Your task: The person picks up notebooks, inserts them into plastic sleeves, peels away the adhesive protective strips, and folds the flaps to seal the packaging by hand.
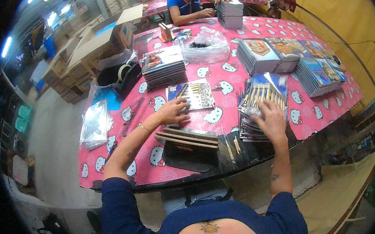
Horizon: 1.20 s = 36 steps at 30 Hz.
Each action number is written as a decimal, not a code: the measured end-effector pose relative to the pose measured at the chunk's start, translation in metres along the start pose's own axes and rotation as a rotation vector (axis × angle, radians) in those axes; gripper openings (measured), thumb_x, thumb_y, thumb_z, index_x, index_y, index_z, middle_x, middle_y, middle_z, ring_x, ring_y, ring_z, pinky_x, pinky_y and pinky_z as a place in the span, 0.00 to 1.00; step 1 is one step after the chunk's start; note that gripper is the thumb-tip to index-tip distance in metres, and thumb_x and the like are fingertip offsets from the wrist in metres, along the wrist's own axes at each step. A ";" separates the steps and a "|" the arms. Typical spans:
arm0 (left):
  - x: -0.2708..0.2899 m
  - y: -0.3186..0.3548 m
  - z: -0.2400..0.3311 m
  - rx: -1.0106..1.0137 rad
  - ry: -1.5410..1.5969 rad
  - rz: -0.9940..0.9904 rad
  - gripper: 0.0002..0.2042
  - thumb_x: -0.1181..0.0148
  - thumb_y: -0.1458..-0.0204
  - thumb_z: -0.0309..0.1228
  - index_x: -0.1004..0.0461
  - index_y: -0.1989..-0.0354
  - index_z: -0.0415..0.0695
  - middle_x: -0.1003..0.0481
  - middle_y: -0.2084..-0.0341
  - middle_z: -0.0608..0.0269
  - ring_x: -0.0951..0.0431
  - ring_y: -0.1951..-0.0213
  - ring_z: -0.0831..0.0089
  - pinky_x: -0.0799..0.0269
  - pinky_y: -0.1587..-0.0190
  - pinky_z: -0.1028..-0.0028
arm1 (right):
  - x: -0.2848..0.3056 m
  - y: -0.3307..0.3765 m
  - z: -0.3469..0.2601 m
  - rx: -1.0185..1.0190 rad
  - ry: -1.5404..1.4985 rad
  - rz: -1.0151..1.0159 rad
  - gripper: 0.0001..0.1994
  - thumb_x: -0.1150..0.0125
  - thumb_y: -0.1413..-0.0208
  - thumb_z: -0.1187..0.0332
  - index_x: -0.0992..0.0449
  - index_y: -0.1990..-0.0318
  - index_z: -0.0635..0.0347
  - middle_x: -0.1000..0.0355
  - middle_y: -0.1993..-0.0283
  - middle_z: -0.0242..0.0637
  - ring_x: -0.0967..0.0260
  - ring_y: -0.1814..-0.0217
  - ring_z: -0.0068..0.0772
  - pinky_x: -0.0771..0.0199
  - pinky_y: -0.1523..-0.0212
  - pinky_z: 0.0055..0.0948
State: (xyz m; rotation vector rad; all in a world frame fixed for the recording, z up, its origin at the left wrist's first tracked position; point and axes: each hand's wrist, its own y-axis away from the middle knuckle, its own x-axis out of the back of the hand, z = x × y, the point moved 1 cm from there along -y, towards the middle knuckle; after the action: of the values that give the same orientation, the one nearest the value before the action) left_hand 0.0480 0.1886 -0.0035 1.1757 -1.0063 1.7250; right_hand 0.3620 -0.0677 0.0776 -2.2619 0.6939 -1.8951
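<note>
My left hand (pixel 172 110) rests flat on the edge of a spiral notebook (pixel 193 96) lying on the pink patterned tablecloth (pixel 219 78). My right hand (pixel 271 118) lies on top of a fanned pile of spiral notebooks in clear wrap (pixel 256 105), fingers spread over the top cover. In front of me near the table edge sits a dark tray with slanted wooden boards (pixel 188 145).
More notebook stacks stand at the left (pixel 163 66), right (pixel 265 55) and far right (pixel 320 72). A clear plastic bag (pixel 204 47), a tape dispenser (pixel 123 74), clear sleeves (pixel 95 123) and cardboard boxes (pixel 97 45) surround them. Another person (pixel 187 5) works at the far end.
</note>
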 end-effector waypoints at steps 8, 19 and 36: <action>-0.028 -0.003 -0.007 -0.162 -0.267 0.302 0.16 0.40 0.46 0.35 0.29 0.53 0.41 0.25 0.57 0.48 0.24 0.53 0.50 0.27 0.50 0.60 | -0.047 -0.011 -0.080 0.098 -0.859 -0.049 0.19 0.37 0.45 0.60 0.23 0.49 0.61 0.27 0.48 0.50 0.30 0.45 0.50 0.32 0.43 0.42; -0.012 -0.010 -0.015 0.232 0.131 0.241 0.11 0.49 0.40 0.36 0.28 0.54 0.45 0.24 0.73 0.44 0.23 0.67 0.43 0.29 0.65 0.52 | -0.180 -0.059 -0.089 -0.128 -0.423 -0.107 0.23 0.40 0.47 0.59 0.28 0.45 0.61 0.33 0.45 0.49 0.35 0.43 0.54 0.34 0.46 0.52; -0.022 -0.007 -0.014 0.241 0.067 0.404 0.10 0.52 0.37 0.37 0.31 0.59 0.44 0.24 0.73 0.44 0.23 0.68 0.43 0.31 0.68 0.50 | -0.191 -0.103 -0.088 -0.301 -0.644 -0.033 0.18 0.36 0.51 0.62 0.21 0.54 0.62 0.21 0.64 0.47 0.22 0.61 0.46 0.24 0.56 0.40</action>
State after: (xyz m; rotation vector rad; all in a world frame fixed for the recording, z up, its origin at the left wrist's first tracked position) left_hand 0.0553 0.2002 -0.0269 1.1046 -1.0701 2.2407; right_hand 0.2833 0.1205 -0.0387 -2.8426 0.8678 -0.9942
